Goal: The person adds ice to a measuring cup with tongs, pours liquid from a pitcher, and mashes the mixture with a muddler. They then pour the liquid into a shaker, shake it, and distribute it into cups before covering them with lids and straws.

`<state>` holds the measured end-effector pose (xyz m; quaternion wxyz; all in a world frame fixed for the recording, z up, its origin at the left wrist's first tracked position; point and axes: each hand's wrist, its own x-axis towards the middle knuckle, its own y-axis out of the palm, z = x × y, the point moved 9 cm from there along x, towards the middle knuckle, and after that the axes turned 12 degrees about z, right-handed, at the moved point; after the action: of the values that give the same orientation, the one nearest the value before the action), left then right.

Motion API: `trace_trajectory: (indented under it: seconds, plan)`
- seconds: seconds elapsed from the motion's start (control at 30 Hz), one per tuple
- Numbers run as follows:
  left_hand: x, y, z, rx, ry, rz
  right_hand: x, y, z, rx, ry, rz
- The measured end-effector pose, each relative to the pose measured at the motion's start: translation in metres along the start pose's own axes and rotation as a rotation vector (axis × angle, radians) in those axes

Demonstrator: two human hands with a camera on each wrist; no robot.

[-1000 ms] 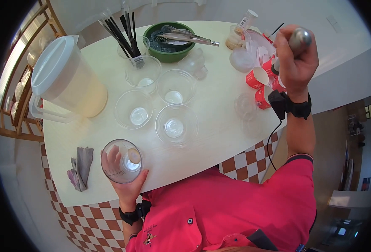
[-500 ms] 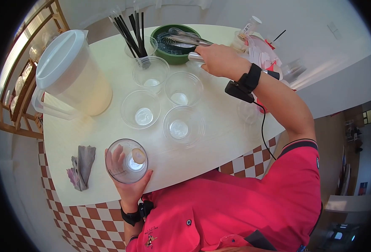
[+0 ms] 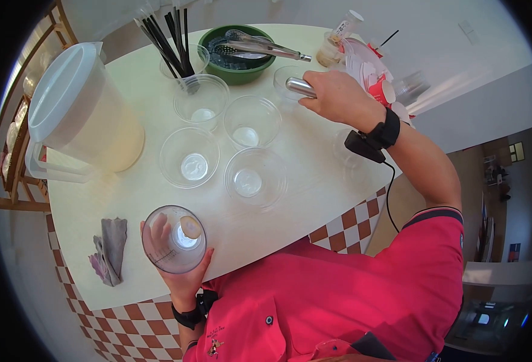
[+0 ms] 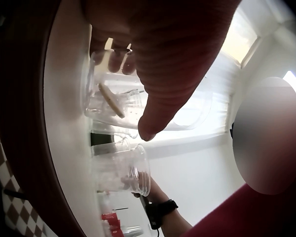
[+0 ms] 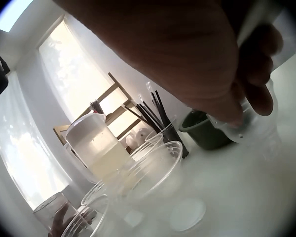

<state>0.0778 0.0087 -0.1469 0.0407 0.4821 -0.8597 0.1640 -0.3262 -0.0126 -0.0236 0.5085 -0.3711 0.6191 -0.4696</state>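
My left hand [image 3: 184, 279] grips a clear cup [image 3: 170, 252] with printed measuring marks at the table's front edge. A pale round slice [image 3: 190, 227], perhaps lemon, lies inside near the bottom; the left wrist view shows the slice [image 4: 111, 100] through the wall. My right hand [image 3: 345, 99] curls round a tool with a rounded silver metal handle [image 3: 301, 87] at the back right. The tool's other end is hidden behind hand and forearm. A clear plastic cup [image 3: 284, 75] stands just beyond the handle's tip. Several clear plastic cups [image 3: 189, 158] sit between the hands.
A lidded pitcher [image 3: 88, 114] of pale liquid stands at the left. Behind are a cup of black straws [image 3: 184, 48] and a green bowl [image 3: 237, 75] with tongs [image 3: 278, 50] across it. Red paper cups [image 3: 383, 92] cluster at the right. A grey cloth [image 3: 114, 247] lies front left.
My right hand has come left from above the red paper cups, reached near the green bowl, then drawn back a little rightward, still holding the metal tool. The left hand keeps its cup.
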Motion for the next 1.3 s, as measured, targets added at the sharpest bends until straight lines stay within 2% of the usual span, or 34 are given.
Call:
trace_trajectory:
  seconds: [0.37,0.47,0.67,0.9,1.07,1.17,1.3]
  plan:
    - [0.0,-0.002,-0.002,0.078,0.015,0.016,-0.04,0.022,0.008,0.051,0.015,0.043]
    - [0.001,-0.002,-0.001,0.067,0.012,0.016,-0.05,0.032,0.007,0.072,-0.003,0.007]
    - [0.004,-0.001,-0.002,0.029,0.001,0.015,-0.036,0.039,0.011,0.092,-0.011,-0.029]
    - [0.002,-0.002,-0.002,0.014,0.002,-0.003,-0.02,0.021,0.019,0.125,-0.07,-0.072]
    - [0.003,-0.002,-0.003,0.041,0.022,0.023,-0.085,-0.014,-0.005,0.205,-0.008,-0.181]
    - [0.004,-0.003,-0.005,0.072,0.044,0.041,-0.132,0.012,-0.036,0.261,0.105,-0.091]
    - [0.004,-0.003,-0.002,0.033,0.078,0.022,-0.186,0.085,-0.055,0.329,0.308,0.024]
